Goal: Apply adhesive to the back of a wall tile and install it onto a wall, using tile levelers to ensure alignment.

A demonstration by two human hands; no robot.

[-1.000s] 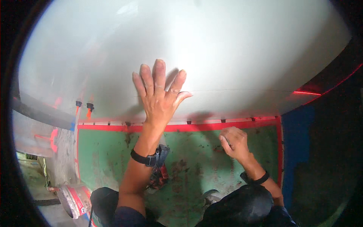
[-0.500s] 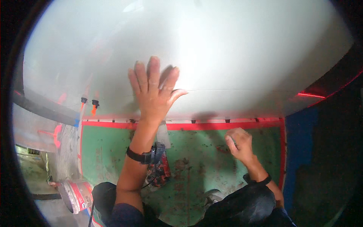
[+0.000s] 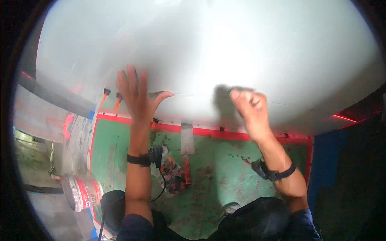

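Observation:
A large pale, smooth panel (image 3: 225, 44) rises in front of me, with a thin horizontal line low across it. My left hand (image 3: 136, 96) is open, fingers upward and thumb out to the right, at the panel beside two orange pieces with black ends (image 3: 106, 94). To the right, my right hand (image 3: 252, 106) is raised before the panel just below the thin line, fingers curled in and casting a shadow to its left. What it holds, if anything, is hidden. Both wrists wear black straps.
Green floor covering (image 3: 110, 150) edged with red tape lies below the panel. A clear bag of red and black pieces (image 3: 171, 176) and a grey strip (image 3: 187, 138) are on it. At left stand a bucket (image 3: 90, 193) and a pink tool (image 3: 68, 125). A red light line (image 3: 344, 118) shows at right.
My left hand has shifted left along the panel, fingers still extended. My right hand has risen from over the green floor to the panel, still curled. The view has shifted slightly.

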